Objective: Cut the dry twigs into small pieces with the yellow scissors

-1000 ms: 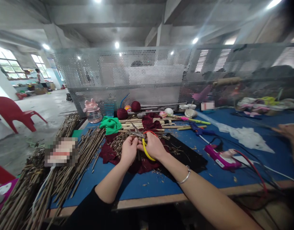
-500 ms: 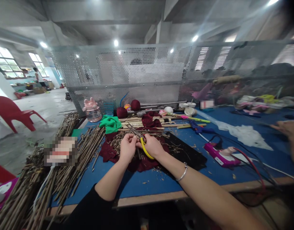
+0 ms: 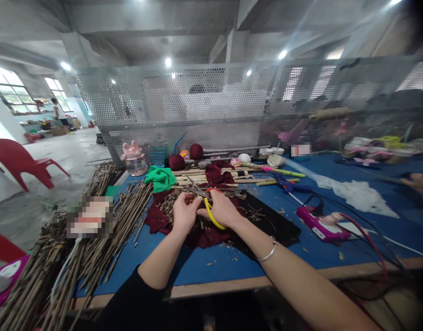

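My right hand is closed round a pair of scissors with yellow and red handles. The blades are spread and point away to the upper left, just beyond my left fingertips. My left hand is closed in a pinch beside the blades; what it pinches is too small and too hidden to name. Beneath both hands lies a pile of dry plant clippings on a dark red cloth. A black sheet sticks out to the right of the pile.
Dry stalks cover the table's left side. A green cloth, several poles and dark red yarn balls lie behind. Rightward are a blue glue gun, a magenta power strip with cables, and another person's hand.
The scissor blades came together half a second ago and are apart again now. Both hands stay over the clippings with little shift. The other person's hand at far right has moved slightly.
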Demonstrator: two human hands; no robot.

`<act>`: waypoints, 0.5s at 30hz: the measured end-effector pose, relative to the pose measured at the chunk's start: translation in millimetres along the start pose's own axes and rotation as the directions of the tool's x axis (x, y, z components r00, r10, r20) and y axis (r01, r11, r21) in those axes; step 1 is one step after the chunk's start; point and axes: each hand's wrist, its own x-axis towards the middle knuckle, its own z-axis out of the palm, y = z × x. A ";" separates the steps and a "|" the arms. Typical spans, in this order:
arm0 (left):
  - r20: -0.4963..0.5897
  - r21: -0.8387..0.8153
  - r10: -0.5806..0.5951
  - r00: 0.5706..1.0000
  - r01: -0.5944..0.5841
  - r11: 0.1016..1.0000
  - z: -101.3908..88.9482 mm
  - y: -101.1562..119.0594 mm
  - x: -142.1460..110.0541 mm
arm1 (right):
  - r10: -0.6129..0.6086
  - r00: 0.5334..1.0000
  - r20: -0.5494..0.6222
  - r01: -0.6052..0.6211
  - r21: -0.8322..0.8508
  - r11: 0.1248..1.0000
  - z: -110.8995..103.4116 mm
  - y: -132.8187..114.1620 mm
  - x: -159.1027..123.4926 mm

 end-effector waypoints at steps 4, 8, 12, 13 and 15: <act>0.020 0.006 0.007 1.000 -0.007 1.000 1.1 0.8 -1.3 | -0.012 1.000 -0.016 0.012 -0.004 1.000 -0.1 -1.5 -0.4; -0.008 -0.023 -0.018 1.000 0.018 1.000 3.8 6.3 -3.2 | 0.006 1.000 0.002 -0.006 0.040 0.999 1.1 -1.1 -0.5; -0.022 -0.067 -0.039 0.999 0.037 0.997 4.1 7.2 -2.8 | 0.009 0.997 0.076 -0.020 0.145 0.989 2.8 0.7 -0.6; -0.008 -0.072 -0.040 0.999 0.040 0.997 3.7 6.5 -2.5 | 0.001 0.996 0.084 -0.015 0.164 0.986 2.8 1.3 -0.8; 0.028 -0.074 -0.038 0.999 0.040 0.996 2.9 5.0 -2.1 | -0.011 0.997 0.081 -0.004 0.181 0.983 2.2 2.4 -1.2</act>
